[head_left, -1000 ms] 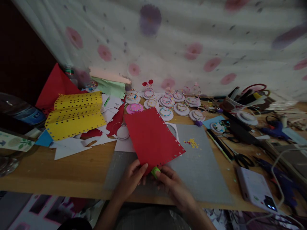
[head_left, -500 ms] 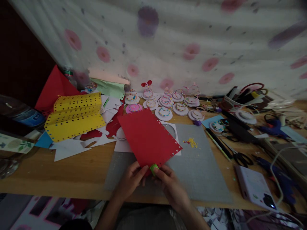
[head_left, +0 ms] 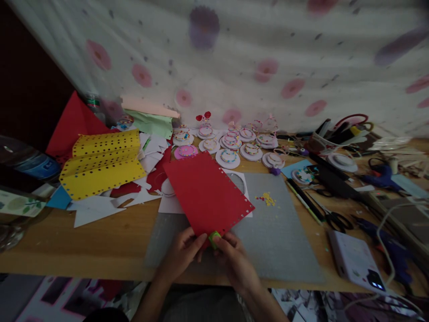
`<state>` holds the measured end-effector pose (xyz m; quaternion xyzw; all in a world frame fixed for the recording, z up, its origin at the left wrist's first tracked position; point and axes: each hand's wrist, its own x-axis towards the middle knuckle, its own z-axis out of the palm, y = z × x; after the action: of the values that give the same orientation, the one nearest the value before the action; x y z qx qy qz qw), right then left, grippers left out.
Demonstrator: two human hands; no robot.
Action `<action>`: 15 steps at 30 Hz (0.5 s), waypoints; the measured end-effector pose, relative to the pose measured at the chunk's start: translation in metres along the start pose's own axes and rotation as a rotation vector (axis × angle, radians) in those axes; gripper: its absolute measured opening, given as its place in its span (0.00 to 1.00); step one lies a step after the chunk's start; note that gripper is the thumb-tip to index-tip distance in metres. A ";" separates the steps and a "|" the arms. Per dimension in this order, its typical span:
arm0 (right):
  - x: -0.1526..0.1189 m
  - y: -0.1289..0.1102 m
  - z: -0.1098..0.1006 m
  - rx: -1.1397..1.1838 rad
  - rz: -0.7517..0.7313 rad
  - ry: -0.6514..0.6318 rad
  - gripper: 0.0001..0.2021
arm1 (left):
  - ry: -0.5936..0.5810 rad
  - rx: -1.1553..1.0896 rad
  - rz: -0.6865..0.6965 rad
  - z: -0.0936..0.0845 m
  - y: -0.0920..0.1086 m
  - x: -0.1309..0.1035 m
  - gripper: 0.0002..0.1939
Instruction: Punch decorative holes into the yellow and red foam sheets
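A red sheet of paper (head_left: 208, 192) with small holes punched along its right and lower edges is tilted over the grey mat (head_left: 281, 241). My left hand (head_left: 184, 250) pinches its near corner between thumb and fingers. In my right hand (head_left: 234, 257) is a small green punch (head_left: 214, 239), set on the sheet's near edge with my thumb on top. The two hands are close together, and the fingers under the paper are partly hidden. A little pile of yellow and red bits (head_left: 266, 199) lies on the mat to the right.
Small decorated paper hats (head_left: 229, 157) stand in rows behind the sheet. Yellow punched paper (head_left: 103, 161) and white scraps (head_left: 97, 210) lie at left. Scissors (head_left: 338, 221), pens, a purple-white device (head_left: 355, 261), glue guns and a cup of tools (head_left: 323, 144) are at right.
The view has shifted very slightly. Both hands keep their holds on the sheet and the green punch, which appears slightly turned.
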<state>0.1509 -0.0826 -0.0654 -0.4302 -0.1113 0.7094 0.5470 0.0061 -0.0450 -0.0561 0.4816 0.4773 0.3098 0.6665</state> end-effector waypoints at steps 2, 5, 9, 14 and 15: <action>-0.001 0.004 -0.001 0.016 0.000 0.014 0.11 | 0.051 -0.007 0.011 0.004 0.003 -0.002 0.15; -0.004 0.005 0.001 0.034 0.001 0.029 0.12 | 0.157 -0.129 0.068 0.018 0.007 -0.005 0.21; -0.006 -0.001 0.010 0.057 -0.057 -0.010 0.11 | 0.254 -0.214 0.008 0.042 0.009 -0.004 0.25; -0.005 -0.007 0.024 0.116 -0.051 0.008 0.11 | 0.330 -0.264 -0.086 0.061 0.012 -0.002 0.21; -0.005 -0.007 0.026 0.112 -0.047 0.016 0.11 | 0.342 -0.303 -0.096 0.063 0.012 -0.002 0.21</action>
<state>0.1367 -0.0759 -0.0433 -0.4019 -0.0768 0.6979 0.5878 0.0650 -0.0641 -0.0393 0.2932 0.5535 0.4231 0.6547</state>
